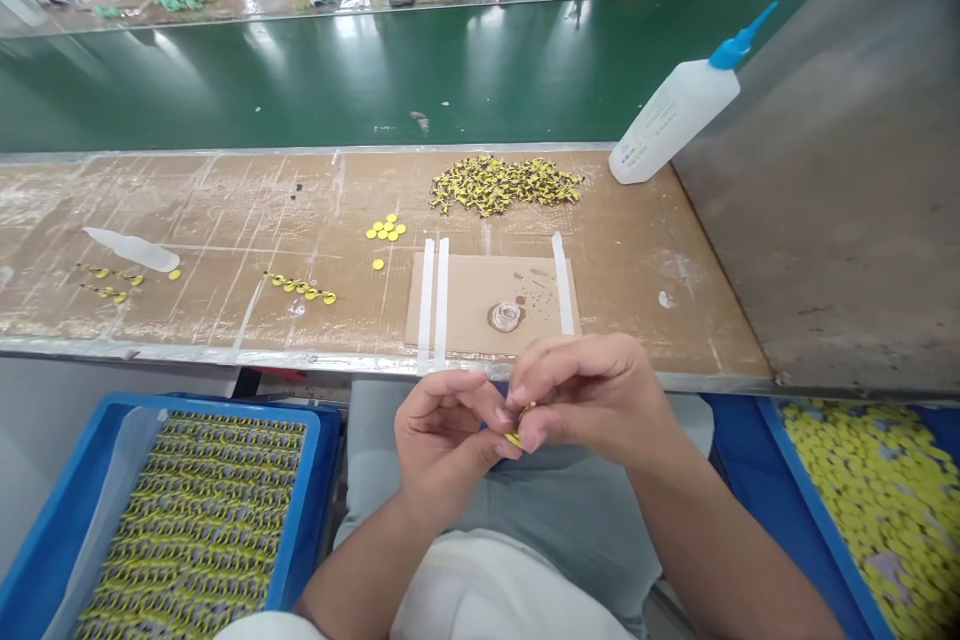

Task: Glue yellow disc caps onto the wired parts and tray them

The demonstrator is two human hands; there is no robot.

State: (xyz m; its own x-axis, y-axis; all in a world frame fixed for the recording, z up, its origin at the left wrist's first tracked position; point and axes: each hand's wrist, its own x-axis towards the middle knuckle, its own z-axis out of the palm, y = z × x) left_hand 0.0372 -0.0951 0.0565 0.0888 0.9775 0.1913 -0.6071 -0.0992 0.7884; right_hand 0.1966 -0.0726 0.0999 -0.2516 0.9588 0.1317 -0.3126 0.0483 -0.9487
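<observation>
In the head view, my left hand pinches the edge of a small yellow disc between thumb and fingertips, over my lap. Facing it, my right hand is closed at the same disc, its fingertips round a tiny dark-and-yellow piece that they mostly hide. Whether the two parts touch I cannot tell. Just beyond my hands lies a cardboard sheet with white tape strips and a whitish blob of glue. A heap of small yellow-and-dark pieces and several yellow discs lie behind it.
A white bottle with a blue nozzle leans by the metal panel at right. Several joined pieces and a clear nozzle bottle lie left. Blue trays flank my lap. Co-workers sit beyond the green belt.
</observation>
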